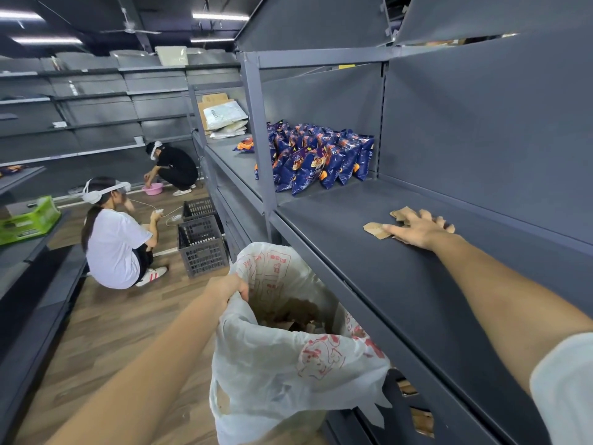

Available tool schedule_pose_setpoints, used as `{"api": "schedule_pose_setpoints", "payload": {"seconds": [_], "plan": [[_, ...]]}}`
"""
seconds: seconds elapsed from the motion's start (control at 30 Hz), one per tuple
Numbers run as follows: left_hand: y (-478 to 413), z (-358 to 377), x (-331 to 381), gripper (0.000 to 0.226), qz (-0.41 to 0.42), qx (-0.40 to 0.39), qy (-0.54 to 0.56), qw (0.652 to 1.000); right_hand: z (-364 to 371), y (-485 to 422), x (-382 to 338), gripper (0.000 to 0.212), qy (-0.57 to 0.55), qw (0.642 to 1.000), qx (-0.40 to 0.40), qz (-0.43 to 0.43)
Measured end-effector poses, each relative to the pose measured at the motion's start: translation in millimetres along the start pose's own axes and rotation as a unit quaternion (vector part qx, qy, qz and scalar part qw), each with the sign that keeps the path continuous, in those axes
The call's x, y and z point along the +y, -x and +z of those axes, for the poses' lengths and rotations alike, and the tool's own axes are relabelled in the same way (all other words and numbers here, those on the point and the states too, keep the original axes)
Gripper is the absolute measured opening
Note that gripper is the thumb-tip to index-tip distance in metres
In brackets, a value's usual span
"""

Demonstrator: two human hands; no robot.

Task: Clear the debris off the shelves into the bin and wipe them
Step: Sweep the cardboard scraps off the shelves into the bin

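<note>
A grey metal shelf runs along my right. Torn brown cardboard scraps lie on it, and my right hand rests flat on them with fingers spread. Below the shelf's front edge hangs a white plastic bin bag with red print, holding brown cardboard debris. My left hand grips the bag's rim and holds its mouth open.
Blue snack bags stand further along the shelf. Two black crates sit on the wooden floor. A crouching person in white and another in black are in the aisle. A green crate sits on the left shelf.
</note>
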State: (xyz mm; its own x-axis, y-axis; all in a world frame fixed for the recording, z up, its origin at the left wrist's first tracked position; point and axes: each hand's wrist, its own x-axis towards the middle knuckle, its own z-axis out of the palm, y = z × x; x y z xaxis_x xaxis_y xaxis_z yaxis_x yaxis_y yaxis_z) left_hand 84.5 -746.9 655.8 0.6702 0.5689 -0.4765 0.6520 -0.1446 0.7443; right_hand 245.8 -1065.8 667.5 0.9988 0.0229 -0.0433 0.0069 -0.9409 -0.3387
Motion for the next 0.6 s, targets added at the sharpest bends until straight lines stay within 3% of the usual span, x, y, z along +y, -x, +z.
{"api": "schedule_pose_setpoints", "payload": {"seconds": [0.6], "plan": [[16,3,-20,0.057,0.053,-0.01,0.029,0.998,39,79,-58,0.057,-0.003,0.989,-0.025,-0.145]]}}
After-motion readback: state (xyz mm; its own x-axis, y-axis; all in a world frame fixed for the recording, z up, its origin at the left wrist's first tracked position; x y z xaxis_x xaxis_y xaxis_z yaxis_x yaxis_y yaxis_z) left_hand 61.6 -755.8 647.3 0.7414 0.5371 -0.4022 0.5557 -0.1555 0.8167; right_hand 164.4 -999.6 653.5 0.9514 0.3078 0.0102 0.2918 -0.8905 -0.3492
